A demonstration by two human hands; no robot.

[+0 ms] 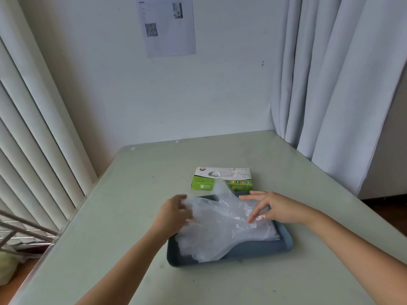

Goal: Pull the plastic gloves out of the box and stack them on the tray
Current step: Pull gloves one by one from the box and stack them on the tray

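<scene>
The plastic gloves (220,225) lie in a loose clear heap on the tray (259,248), spilling over its near-left rim. At the tray's left edge the left hand (174,212) pinches the top glove with curled fingers, likely to spread it flat. Over the tray's far-right side the right hand (271,208) presses down with straight fingers to steady the stack. The box (221,178) sits just behind the tray on the table (132,194), with nothing between them
</scene>
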